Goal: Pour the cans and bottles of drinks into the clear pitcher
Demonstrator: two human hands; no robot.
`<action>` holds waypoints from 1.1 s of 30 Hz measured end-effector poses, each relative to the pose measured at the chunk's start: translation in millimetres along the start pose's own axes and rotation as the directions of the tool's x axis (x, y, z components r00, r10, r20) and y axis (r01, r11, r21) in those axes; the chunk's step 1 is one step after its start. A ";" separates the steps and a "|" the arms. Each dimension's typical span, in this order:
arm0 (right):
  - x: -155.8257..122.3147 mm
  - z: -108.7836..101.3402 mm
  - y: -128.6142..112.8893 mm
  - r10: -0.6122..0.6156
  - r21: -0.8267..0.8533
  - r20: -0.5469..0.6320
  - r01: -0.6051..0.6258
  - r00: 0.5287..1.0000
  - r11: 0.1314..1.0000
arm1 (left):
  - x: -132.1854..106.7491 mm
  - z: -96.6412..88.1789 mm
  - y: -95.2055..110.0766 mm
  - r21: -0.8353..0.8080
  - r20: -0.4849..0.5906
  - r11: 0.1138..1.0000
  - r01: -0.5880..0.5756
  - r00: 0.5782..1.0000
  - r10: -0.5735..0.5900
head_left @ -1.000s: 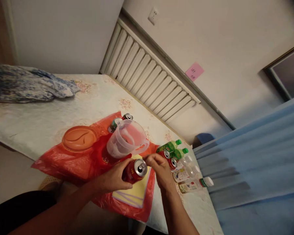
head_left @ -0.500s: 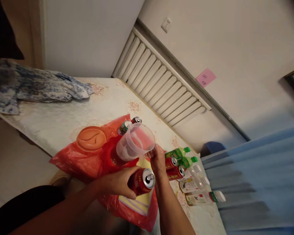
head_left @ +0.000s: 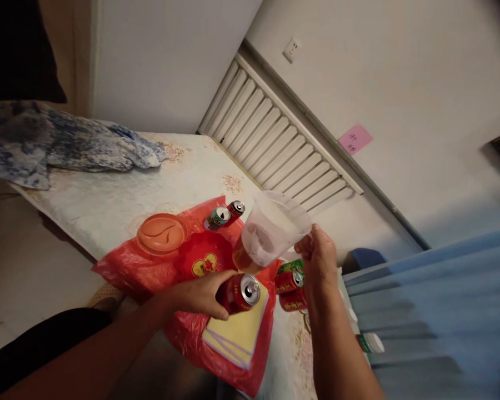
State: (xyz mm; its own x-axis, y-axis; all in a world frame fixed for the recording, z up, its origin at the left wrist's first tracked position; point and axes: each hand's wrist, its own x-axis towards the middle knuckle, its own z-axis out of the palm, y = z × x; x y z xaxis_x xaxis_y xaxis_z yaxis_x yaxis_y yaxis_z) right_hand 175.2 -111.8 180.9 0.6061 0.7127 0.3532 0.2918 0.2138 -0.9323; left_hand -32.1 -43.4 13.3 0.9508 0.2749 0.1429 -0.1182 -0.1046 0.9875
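My left hand (head_left: 202, 294) is wrapped round a red drink can (head_left: 235, 295), its opened top facing up and right. In my right hand (head_left: 319, 255) is the handle side of a clear plastic pitcher (head_left: 270, 236), held raised and tilted, with some amber liquid low inside. The pitcher hangs just above and behind the can. Under it a red scalloped dish (head_left: 189, 255) with a yellow emblem rests on a red plastic bag (head_left: 129, 264). Folded yellow cloths (head_left: 239, 333) lie on the bag below the can.
An orange lid (head_left: 162, 232) and two opened cans (head_left: 217, 218) stand behind the dish. More red cans (head_left: 292, 300) and a white-capped bottle (head_left: 371, 343) are at the right, partly behind my arm. Patterned fabric (head_left: 100, 147) lies at the table's far left; a radiator (head_left: 275, 122) borders the back.
My right hand has lifted the pitcher up and to the right, away from the red dish. The can in my left hand has shifted slightly up. The view has moved a little.
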 end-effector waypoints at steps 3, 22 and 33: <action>4.3 -16.7 -17.3 0.006 -0.067 0.016 -0.005 1.000 0.998 | 3.5 -5.6 -4.1 0.058 -0.122 0.998 0.014 0.992 -0.006; -36.7 -72.3 -28.1 0.112 -0.468 0.112 -0.047 0.987 0.882 | 17.5 -18.4 -11.8 -0.092 -0.349 0.993 -0.077 0.936 0.041; -37.7 -68.1 -33.5 0.041 -0.661 0.218 0.117 0.975 0.742 | 21.4 -16.8 -17.3 -0.110 -0.370 0.989 -0.097 0.928 0.049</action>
State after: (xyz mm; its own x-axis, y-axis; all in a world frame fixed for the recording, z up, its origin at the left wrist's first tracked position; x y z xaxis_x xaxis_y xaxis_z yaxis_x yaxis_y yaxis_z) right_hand 192.9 -191.3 204.1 0.4415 0.8493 0.2894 0.7760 -0.1995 -0.5983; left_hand -14.5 -19.7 0.5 0.7702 0.6037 0.2060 -0.2403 -0.0246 0.9704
